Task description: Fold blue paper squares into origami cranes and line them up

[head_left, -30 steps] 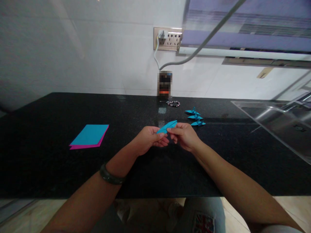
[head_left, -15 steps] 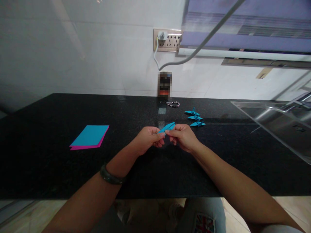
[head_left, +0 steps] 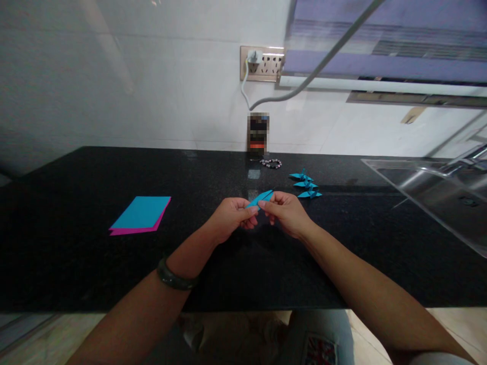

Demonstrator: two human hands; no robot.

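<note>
A narrow piece of folded blue origami paper [head_left: 262, 197] is held between my two hands above the dark counter, with a slit showing along its upper right end. My left hand [head_left: 235, 215] pinches its lower left end between thumb and fingers. On its right side, my right hand [head_left: 286, 212] grips it with the thumb lying on top. The fingers beneath the paper are partly hidden. Just beyond my right hand stand several folded blue paper cranes [head_left: 306, 185], close together in a row.
Blue and pink paper sheets [head_left: 142, 213] lie stacked on the black counter [head_left: 76, 268] at left. A beaded strap [head_left: 271, 163] and a blurred upright object [head_left: 257, 133] are by the wall. At right is a metal sink [head_left: 437, 187]; a cable [head_left: 304, 83] hangs from the socket [head_left: 262, 63].
My fingers have shifted slightly on the folded paper, and its slit shows a little differently. Both hands remain in nearly the same place.
</note>
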